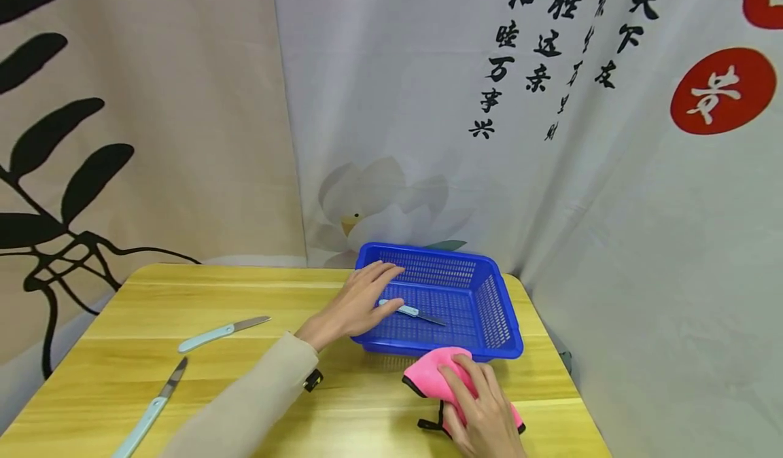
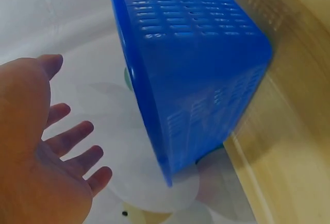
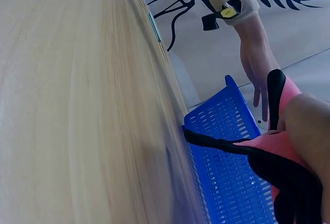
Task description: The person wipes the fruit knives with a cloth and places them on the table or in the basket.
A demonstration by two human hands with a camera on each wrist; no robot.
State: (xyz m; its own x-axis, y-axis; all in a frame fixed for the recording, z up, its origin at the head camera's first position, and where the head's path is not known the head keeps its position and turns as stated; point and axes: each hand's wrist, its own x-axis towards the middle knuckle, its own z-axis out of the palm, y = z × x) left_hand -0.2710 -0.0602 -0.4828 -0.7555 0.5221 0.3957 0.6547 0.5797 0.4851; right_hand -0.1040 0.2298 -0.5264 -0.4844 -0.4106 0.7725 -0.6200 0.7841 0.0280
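Observation:
My left hand (image 1: 357, 302) is over the left rim of the blue plastic basket (image 1: 495, 268), fingers extended and nothing in them. The left wrist view shows its spread fingers (image 2: 77, 137) apart from the basket wall. Inside the basket lies a small knife (image 1: 411, 312) with a pale blue handle, partly behind my thumb. My right hand (image 1: 486, 410) grips a pink fabric piece (image 1: 437, 373) with black edging and a black strap, just in front of the basket. In the right wrist view the black edging (image 3: 221, 144) overlaps the basket.
Two more pale-blue-handled knives lie on the left of the wooden table (image 1: 342, 410): one knife (image 1: 223, 333) farther back, another knife (image 1: 149, 410) near the front edge. A printed curtain (image 1: 391, 104) hangs behind the table and along its right side.

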